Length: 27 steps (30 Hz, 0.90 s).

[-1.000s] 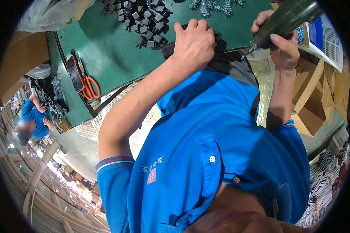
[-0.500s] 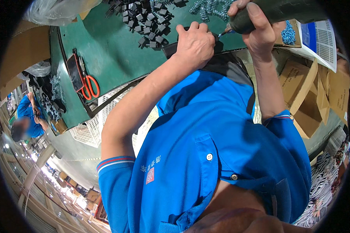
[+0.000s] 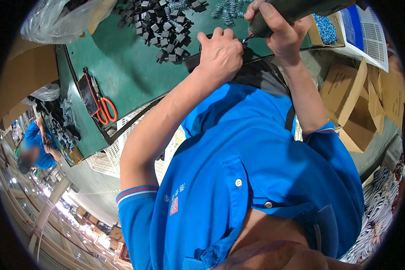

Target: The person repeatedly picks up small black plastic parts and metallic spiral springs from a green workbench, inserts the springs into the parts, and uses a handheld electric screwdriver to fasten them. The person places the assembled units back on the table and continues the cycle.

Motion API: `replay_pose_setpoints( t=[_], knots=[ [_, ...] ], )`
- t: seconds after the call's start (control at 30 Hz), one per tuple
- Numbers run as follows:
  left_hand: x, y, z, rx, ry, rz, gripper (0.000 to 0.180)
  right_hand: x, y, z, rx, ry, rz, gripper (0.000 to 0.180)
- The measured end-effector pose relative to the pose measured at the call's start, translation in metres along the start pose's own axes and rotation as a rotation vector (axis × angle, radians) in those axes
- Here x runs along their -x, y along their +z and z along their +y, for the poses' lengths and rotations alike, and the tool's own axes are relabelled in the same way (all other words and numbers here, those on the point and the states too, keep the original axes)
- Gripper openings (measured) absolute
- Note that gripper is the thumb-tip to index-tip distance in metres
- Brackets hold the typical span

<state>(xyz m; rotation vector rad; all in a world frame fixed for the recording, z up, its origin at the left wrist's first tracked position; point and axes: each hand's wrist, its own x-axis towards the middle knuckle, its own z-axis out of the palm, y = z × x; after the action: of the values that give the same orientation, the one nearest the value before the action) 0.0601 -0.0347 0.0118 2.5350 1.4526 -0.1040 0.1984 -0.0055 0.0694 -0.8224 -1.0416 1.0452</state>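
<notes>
- The right hand [image 3: 279, 33] is wrapping closed around a dark green power screwdriver [image 3: 297, 11], its tip pointing down at a small black part [image 3: 247, 47] at the near edge of the green worktop [image 3: 126, 67].
- The left hand [image 3: 220, 54] is curling over that black part, pressing and steadying it just beside the driver tip; most of the part is hidden under the fingers.
- Judging by this, one piece is being fastened right now, and the fastening does not look finished.
- A heap of small black parts [image 3: 164, 27] is lying far on the worktop, with loose silvery springs [image 3: 227, 9] beside it, so plenty seems left to do.
- No finished pile is showing, so the count done cannot be told.
- Red-handled scissors [image 3: 105, 110] are lying unused at the left.
</notes>
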Motion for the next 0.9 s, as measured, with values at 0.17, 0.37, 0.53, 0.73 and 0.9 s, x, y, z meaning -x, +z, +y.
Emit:
replay_pose_setpoints(
  t=[0.17, 0.37, 0.53, 0.73, 0.9],
  knots=[
    [0.0, 0.004, -0.002, 0.017, -0.002, 0.025, 0.027, 0.0, -0.002, 0.005, -0.042, -0.016, 0.006, 0.042],
    [0.001, 0.017, -0.003, 0.058, 0.017, 0.201, 0.014, 0.001, -0.005, 0.014, -0.062, 0.0, -0.01, 0.056],
    [0.0, 0.008, -0.002, 0.033, 0.005, 0.088, 0.022, 0.003, -0.005, 0.02, -0.031, -0.006, -0.032, 0.059],
    [0.0, 0.005, -0.001, 0.009, -0.011, 0.028, 0.027, 0.005, -0.003, 0.023, 0.052, 0.038, -0.056, 0.061],
    [0.001, 0.018, -0.004, 0.055, 0.023, 0.218, 0.012, 0.003, -0.011, 0.031, 0.139, -0.016, -0.179, 0.057]
  ],
)
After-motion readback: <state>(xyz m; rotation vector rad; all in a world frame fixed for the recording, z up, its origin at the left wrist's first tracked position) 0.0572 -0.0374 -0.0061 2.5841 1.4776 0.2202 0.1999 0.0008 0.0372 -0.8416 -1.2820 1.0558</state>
